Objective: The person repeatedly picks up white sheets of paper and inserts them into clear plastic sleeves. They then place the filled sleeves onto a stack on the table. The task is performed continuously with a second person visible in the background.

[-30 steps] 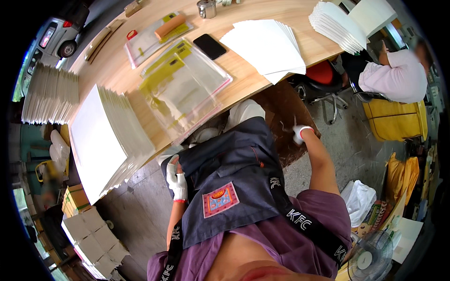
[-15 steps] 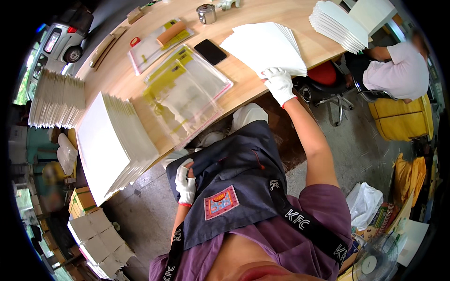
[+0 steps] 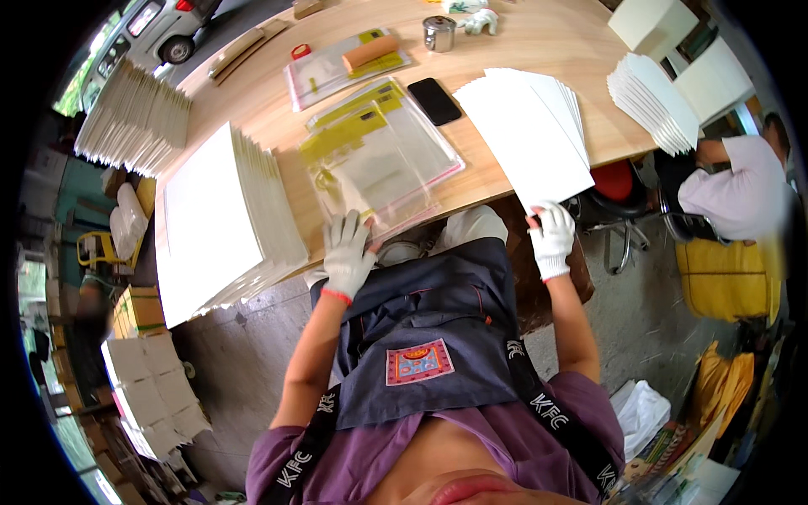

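Note:
My right hand (image 3: 553, 240), in a white fingertip-exposing glove, pinches the near corner of a white sheet (image 3: 530, 143). That sheet is drawn partly off a fanned stack of white sheets (image 3: 575, 108) and juts past the table's front edge. My left hand (image 3: 347, 257), gloved the same way, lies with its fingers stretched out at the near edge of some clear plastic bags (image 3: 379, 172) with yellow-green printing. Whether it grips a bag edge is not visible. A tall pile of white sheets (image 3: 210, 219) stands left of this hand.
On the wooden table (image 3: 244, 101) lie a black phone (image 3: 434, 101), a brown roll (image 3: 370, 53) on more bags, a metal canister (image 3: 439, 34) and a spare glove (image 3: 480, 21). Another stack (image 3: 139, 114) stands far left. A seated person (image 3: 732, 185) is at the right.
My right hand has pulled the top sheet toward me, off the fanned stack. My left hand has moved up from my lap to the plastic bags, its fingers spreading. The view has shifted.

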Tool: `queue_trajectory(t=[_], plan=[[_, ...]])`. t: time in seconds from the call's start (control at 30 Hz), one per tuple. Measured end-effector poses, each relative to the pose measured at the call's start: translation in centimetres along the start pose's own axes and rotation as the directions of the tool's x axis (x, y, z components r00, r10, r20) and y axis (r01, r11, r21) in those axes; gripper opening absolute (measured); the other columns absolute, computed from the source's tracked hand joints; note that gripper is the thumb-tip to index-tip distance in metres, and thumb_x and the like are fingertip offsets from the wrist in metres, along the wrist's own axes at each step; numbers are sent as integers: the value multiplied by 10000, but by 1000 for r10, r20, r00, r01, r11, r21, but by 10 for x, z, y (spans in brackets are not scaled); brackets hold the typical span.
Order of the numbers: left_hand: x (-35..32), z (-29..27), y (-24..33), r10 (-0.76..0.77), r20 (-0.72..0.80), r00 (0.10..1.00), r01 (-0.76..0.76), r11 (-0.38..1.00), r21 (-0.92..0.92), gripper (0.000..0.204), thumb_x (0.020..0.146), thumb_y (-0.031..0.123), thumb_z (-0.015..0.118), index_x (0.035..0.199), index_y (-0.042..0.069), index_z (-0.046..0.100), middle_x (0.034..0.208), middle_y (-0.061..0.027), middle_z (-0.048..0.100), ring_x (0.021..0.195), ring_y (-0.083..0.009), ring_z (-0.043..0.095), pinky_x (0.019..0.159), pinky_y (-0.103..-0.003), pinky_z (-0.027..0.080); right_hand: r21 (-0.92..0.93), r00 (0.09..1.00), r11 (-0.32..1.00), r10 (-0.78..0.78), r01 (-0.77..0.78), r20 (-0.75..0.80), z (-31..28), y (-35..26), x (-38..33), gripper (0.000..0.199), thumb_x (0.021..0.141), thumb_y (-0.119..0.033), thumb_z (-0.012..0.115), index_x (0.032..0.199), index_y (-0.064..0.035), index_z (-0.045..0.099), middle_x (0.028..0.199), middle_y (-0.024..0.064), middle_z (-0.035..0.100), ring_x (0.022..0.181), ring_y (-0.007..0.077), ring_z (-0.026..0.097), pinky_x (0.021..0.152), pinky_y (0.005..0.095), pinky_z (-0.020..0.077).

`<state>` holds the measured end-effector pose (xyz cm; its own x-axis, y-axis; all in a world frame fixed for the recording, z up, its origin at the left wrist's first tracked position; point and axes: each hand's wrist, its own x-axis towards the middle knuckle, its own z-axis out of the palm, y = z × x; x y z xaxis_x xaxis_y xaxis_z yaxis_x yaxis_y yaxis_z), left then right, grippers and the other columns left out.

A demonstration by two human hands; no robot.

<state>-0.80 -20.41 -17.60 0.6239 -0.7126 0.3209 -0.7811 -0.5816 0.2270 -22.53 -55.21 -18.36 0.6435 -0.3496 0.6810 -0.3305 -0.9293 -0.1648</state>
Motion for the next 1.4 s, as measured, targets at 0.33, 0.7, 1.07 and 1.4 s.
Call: queue_trajectory(t=[0.33,0.7,1.07,1.4], plan=[[62,8,-15,-90,181,979,78,994,74,319,742,196,657,1040,129,564,1105,-65,552,1045,-294,510,898,-424,435,520,193,-421,609,-743,769,31,89,23,394,915,-469,577,1030,-93,564,766,52,603,508,127,519,377,208,379],[58,14,-50,-206,172,963,225,970,-97,380,696,34,630,1048,162,570,1048,-43,566,1025,-287,558,816,-412,499,611,525,-436,313,-661,791,-37,5,53,458,878,-158,556,1288,19,456,1133,138,623,971,235,652,712,343,560],[52,8,-45,-258,-40,965,254,962,-99,279,713,-14,576,958,112,621,1014,-48,597,986,-277,575,796,-409,492,354,267,-508,238,-785,934,-40,-56,-21,491,892,-148,535,1337,27,425,1220,162,595,1047,256,637,875,369,531],[68,-20,-41,-197,2,980,174,861,-479,277,781,-73,488,983,52,632,915,-68,629,712,-212,559,658,-277,457,356,355,-685,150,-636,923,-31,-102,-33,269,960,-162,505,1183,-18,546,1127,107,616,1051,208,607,912,356,499]])
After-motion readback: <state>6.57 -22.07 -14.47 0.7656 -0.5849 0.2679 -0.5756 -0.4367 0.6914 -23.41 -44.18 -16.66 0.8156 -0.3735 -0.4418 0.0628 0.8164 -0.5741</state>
